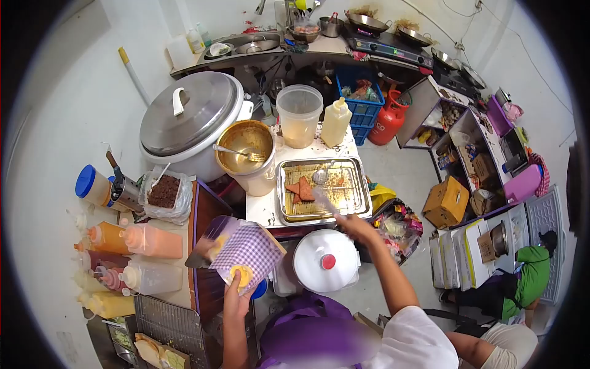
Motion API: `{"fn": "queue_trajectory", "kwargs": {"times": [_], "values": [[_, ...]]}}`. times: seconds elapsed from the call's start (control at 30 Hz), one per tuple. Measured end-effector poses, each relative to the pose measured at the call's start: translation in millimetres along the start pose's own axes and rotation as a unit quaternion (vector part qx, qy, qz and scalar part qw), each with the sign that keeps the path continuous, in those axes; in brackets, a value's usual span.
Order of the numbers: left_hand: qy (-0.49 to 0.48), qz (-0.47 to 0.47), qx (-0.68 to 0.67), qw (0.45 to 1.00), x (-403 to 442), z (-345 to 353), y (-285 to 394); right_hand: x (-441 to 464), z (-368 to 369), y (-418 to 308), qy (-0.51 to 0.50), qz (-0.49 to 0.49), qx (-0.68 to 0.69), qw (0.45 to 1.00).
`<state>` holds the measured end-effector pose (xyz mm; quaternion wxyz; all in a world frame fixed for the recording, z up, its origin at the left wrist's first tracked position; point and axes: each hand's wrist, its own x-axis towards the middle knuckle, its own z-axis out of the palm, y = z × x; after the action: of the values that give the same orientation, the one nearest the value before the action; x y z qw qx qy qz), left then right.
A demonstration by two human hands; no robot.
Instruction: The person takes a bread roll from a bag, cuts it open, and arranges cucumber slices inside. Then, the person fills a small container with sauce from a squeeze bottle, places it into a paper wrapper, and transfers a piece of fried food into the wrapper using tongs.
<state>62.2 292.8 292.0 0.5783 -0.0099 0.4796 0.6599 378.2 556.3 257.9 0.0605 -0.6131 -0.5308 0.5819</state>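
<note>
My left hand [235, 300] grips a purple-and-white checkered paper food box [249, 251] from below. Its print includes a yellow round emblem. In my right hand [356, 229] is a long pale utensil [326, 202], blurred, perhaps tongs. Its far end reaches over the metal tray [287, 212], beside the reddish-brown fried pieces [300, 188] on the wire rack; contact is unclear. A slotted metal spoon [320, 176] lies in the same tray. Left of the tray stands a tub [261, 181] with brown residue and a fork inside.
A large lidded pot [190, 117] stands behind left. Sauce bottles [153, 240] line the left counter. A white-lidded pot [313, 249] sits close before me. At right are a red gas cylinder [388, 120], stacked boxes [464, 252] and a person in green [531, 273].
</note>
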Motion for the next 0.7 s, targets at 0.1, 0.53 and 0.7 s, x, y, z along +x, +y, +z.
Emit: {"fn": "queue_trajectory", "kwargs": {"times": [0.1, 0.53, 0.7], "values": [[0.021, 0.015, -0.008, 1.000, 2.8, 2.9, 6.4, 3.1, 43.0, 9.9, -0.191, 0.120, 0.346, 0.911], [0.028, 0.034, -0.012, 0.999, 7.5, 2.6, 17.0, 84.4, 100.7, -34.3, -0.061, 0.090, 0.533, 0.839], [0.034, 0.027, -0.003, 0.999, 14.3, 12.5, 18.2, 80.2, 109.1, -34.0, -0.017, 0.073, 0.545, 0.835]]}}
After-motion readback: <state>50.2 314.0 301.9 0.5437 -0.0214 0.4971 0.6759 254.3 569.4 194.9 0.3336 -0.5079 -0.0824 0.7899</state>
